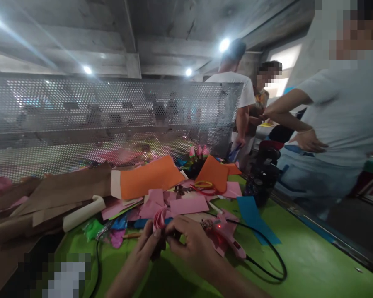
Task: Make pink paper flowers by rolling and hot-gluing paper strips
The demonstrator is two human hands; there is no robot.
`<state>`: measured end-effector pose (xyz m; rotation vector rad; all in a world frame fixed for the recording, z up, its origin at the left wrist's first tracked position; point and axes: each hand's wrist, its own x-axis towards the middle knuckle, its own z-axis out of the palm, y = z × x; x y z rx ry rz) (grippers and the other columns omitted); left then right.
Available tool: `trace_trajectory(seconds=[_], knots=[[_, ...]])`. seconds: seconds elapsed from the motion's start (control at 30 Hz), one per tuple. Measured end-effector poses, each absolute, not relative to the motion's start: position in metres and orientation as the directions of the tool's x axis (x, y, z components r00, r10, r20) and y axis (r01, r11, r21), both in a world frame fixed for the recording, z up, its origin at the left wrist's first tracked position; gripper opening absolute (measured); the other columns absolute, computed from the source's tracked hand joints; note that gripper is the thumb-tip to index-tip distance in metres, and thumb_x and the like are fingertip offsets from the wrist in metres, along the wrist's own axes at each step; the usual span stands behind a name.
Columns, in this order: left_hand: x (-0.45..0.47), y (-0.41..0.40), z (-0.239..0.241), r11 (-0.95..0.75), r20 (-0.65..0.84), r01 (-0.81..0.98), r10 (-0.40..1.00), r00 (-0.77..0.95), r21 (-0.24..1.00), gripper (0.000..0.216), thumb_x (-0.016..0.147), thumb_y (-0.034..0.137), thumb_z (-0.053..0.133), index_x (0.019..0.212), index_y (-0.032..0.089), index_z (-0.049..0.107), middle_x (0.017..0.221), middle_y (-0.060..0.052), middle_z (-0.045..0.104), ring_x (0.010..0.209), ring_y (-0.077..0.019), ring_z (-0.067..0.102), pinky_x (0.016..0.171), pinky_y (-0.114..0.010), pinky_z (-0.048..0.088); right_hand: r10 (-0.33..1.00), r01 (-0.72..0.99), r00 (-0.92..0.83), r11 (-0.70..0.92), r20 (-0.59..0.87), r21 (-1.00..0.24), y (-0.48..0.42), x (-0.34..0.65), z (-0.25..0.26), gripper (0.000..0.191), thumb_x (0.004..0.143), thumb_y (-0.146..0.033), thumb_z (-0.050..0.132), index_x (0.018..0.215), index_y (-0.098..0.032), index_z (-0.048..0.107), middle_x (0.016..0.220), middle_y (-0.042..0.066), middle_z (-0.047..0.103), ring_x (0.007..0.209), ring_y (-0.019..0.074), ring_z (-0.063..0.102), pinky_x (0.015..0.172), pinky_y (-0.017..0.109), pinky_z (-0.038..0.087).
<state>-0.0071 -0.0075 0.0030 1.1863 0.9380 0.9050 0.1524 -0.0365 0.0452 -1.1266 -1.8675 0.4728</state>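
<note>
Above the near part of the green table, my left hand (149,243) is closed around a pink rolled paper piece (159,220) with layered, petal-like folds. Right beside it, my right hand (186,239) has its fingers curled into a pinch close to the pink piece; what sits between those fingertips is hidden. A pink glue gun (234,245) with a glowing red light lies just right of my right hand, its black cord looping over the table. Pink paper sheets (189,205) are scattered beyond my hands.
Orange sheets (147,180), brown paper (71,188), a cream roll (83,213) and red-and-yellow-handled scissors (203,188) lie behind. A blue strip (257,219) is at right. A perforated metal screen (112,124) stands at the back. Several people stand beyond the table at right.
</note>
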Motion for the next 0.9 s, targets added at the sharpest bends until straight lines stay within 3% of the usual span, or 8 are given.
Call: trace_trajectory(seconds=[0.13, 0.27, 0.33, 0.4, 0.5, 0.63, 0.73, 0.9], knots=[[-0.0058, -0.0048, 0.0008, 0.155, -0.111, -0.093, 0.924, 0.366, 0.983, 0.095, 0.073, 0.069, 0.057, 0.146, 0.016, 0.029, 0.070, 0.000, 0.064, 0.062, -0.0149, 0.054, 0.054, -0.022, 0.036, 0.853, 0.506, -0.196, 0.511, 0.484, -0.695, -0.0359, 0.1531, 0.0449, 0.021, 0.073, 0.000, 0.057, 0.077, -0.019, 0.064, 0.077, -0.001, 0.065, 0.075, 0.0152, 0.060, 0.068, 0.023, 0.044], [-0.0059, -0.0061, -0.0011, 0.200, -0.161, -0.077, 0.921, 0.354, 0.977, 0.088, 0.074, 0.067, 0.057, 0.143, 0.016, 0.035, 0.068, 0.001, 0.063, 0.060, -0.0155, 0.054, 0.055, -0.023, 0.039, 0.852, 0.498, -0.202, 0.514, 0.483, -0.698, -0.0352, 0.1531, 0.0430, 0.021, 0.073, 0.001, 0.056, 0.077, -0.019, 0.063, 0.075, -0.001, 0.065, 0.073, 0.0145, 0.060, 0.066, 0.022, 0.043], [-0.0079, -0.0080, -0.0014, 0.240, -0.209, -0.081, 0.937, 0.279, 0.967, 0.083, 0.074, 0.062, 0.061, 0.141, 0.017, 0.040, 0.089, -0.004, 0.068, 0.082, -0.0194, 0.061, 0.070, -0.025, 0.044, 0.850, 0.483, -0.200, 0.518, 0.486, -0.706, -0.0347, 0.1533, 0.0421, 0.021, 0.074, 0.000, 0.057, 0.077, -0.019, 0.064, 0.076, -0.001, 0.064, 0.073, 0.0143, 0.060, 0.066, 0.022, 0.043], [-0.0104, -0.0095, -0.0011, 0.256, -0.226, -0.105, 0.946, 0.234, 0.961, 0.079, 0.075, 0.057, 0.064, 0.140, 0.018, 0.042, 0.118, -0.008, 0.063, 0.111, -0.0227, 0.055, 0.088, -0.026, 0.041, 0.856, 0.477, -0.189, 0.508, 0.481, -0.717, -0.0338, 0.1536, 0.0416, 0.021, 0.074, 0.000, 0.057, 0.078, -0.019, 0.064, 0.076, -0.001, 0.065, 0.073, 0.0146, 0.060, 0.067, 0.023, 0.044], [-0.0128, -0.0097, 0.0003, 0.266, -0.221, -0.148, 0.938, 0.266, 0.953, 0.074, 0.077, 0.052, 0.065, 0.139, 0.019, 0.044, 0.134, -0.008, 0.053, 0.126, -0.0242, 0.044, 0.098, -0.028, 0.036, 0.864, 0.483, -0.188, 0.496, 0.468, -0.722, -0.0318, 0.1545, 0.0410, 0.020, 0.074, 0.000, 0.058, 0.078, -0.019, 0.064, 0.076, -0.001, 0.065, 0.071, 0.0144, 0.060, 0.066, 0.023, 0.044], [-0.0123, -0.0080, 0.0020, 0.237, -0.174, -0.176, 0.934, 0.313, 0.956, 0.066, 0.077, 0.048, 0.066, 0.134, 0.021, 0.048, 0.124, -0.006, 0.058, 0.116, -0.0231, 0.048, 0.094, -0.028, 0.036, 0.858, 0.499, -0.201, 0.505, 0.473, -0.705, -0.0304, 0.1555, 0.0404, 0.018, 0.076, -0.002, 0.058, 0.079, -0.020, 0.064, 0.077, -0.001, 0.066, 0.073, 0.0154, 0.060, 0.067, 0.024, 0.044], [-0.0106, -0.0071, 0.0016, 0.197, -0.126, -0.169, 0.926, 0.356, 0.966, 0.057, 0.079, 0.047, 0.065, 0.128, 0.022, 0.052, 0.104, -0.003, 0.062, 0.095, -0.0184, 0.052, 0.082, -0.025, 0.038, 0.853, 0.514, -0.207, 0.511, 0.479, -0.689, -0.0315, 0.1554, 0.0415, 0.019, 0.076, -0.003, 0.058, 0.080, -0.020, 0.064, 0.078, -0.001, 0.066, 0.074, 0.0155, 0.060, 0.067, 0.024, 0.043], [-0.0092, -0.0070, 0.0015, 0.147, -0.069, -0.164, 0.911, 0.406, 0.975, 0.051, 0.080, 0.051, 0.061, 0.120, 0.021, 0.055, 0.080, 0.001, 0.055, 0.073, -0.0138, 0.046, 0.066, -0.023, 0.035, 0.846, 0.526, -0.227, 0.523, 0.481, -0.671, -0.0325, 0.1544, 0.0446, 0.019, 0.076, -0.002, 0.058, 0.078, -0.020, 0.064, 0.076, -0.001, 0.066, 0.073, 0.0154, 0.061, 0.066, 0.024, 0.042]])
